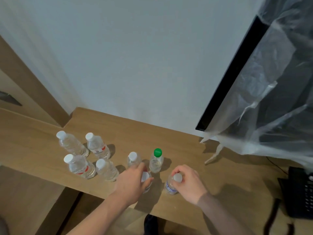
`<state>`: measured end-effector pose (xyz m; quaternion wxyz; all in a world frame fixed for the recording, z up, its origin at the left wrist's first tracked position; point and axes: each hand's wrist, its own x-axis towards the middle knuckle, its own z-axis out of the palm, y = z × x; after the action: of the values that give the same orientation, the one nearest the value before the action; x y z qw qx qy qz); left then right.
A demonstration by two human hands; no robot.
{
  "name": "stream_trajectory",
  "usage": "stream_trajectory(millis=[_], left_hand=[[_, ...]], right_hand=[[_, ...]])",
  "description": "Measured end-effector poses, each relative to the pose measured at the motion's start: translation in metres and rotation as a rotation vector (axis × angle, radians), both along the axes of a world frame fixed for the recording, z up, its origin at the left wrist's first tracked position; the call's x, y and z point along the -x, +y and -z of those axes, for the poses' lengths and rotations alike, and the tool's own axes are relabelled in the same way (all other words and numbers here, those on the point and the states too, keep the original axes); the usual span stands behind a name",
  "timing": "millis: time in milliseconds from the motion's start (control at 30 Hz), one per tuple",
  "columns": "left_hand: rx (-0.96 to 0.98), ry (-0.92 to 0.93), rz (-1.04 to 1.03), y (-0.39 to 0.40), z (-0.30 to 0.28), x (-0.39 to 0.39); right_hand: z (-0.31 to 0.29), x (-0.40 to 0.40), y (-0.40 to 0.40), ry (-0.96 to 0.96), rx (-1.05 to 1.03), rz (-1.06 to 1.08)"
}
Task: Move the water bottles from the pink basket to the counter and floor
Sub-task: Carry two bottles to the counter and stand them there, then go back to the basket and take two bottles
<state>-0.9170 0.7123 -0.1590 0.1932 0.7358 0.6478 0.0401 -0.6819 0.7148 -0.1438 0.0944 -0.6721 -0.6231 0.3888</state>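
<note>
bottles of clear plastic, small, seemingly full of water, so probably moderately heavy for their size, thin-walled and a bit springy under a squeeze, smooth and likely slippery. best taken high, round the neck just under the cap, or round the waist.

left hand (133, 178) curled round the top of a white-capped bottle (146, 182) near the front edge of the counter (194, 150). right hand (188, 179) pinching the neck of a blue-labelled bottle (171, 185) just right of it. both bottles upright on the counter.

just behind, a green-capped bottle (156, 160) and another white-capped one (133, 159), close enough to be knocked by a careless lift. further left, a cluster of four bottles (84, 153), standing apart from the hands.

far right, a dark screen (237, 73) draped in plastic sheet (279, 99), hanging onto the counter. near right, a black telephone (303, 192) with its cord. pink basket not in view. floor (33, 200) visible lower left, no bottles seen there yet.
</note>
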Motion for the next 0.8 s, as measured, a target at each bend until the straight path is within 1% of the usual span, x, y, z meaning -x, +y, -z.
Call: stream_trajectory(millis=[133, 300, 400, 467, 533, 600, 700, 800], left_hand=[[0.026, 0.038, 0.028, -0.006, -0.007, 0.0], [0.069, 0.119, 0.007, -0.017, -0.019, -0.001], [0.053, 0.197, 0.01, -0.03, -0.032, -0.01], [0.007, 0.208, 0.009, -0.043, -0.044, -0.023], [-0.063, 0.161, 0.038, -0.059, -0.057, -0.043], [-0.119, 0.071, 0.108, -0.075, -0.07, -0.07], [-0.161, -0.064, 0.244, -0.103, -0.086, -0.123], [-0.18, -0.127, 0.371, -0.132, -0.097, -0.188]], right_hand=[[-0.012, -0.01, -0.01, 0.017, 0.081, -0.031], [-0.035, -0.024, -0.03, 0.053, 0.096, -0.064], [-0.047, -0.041, -0.051, 0.093, 0.076, -0.064], [-0.055, -0.057, -0.069, 0.108, 0.064, -0.053], [-0.062, -0.077, -0.093, 0.111, 0.062, -0.039], [-0.069, -0.103, -0.118, 0.107, 0.059, -0.008], [-0.079, -0.152, -0.16, 0.106, 0.1, 0.058], [-0.086, -0.205, -0.211, 0.057, 0.096, 0.139]])
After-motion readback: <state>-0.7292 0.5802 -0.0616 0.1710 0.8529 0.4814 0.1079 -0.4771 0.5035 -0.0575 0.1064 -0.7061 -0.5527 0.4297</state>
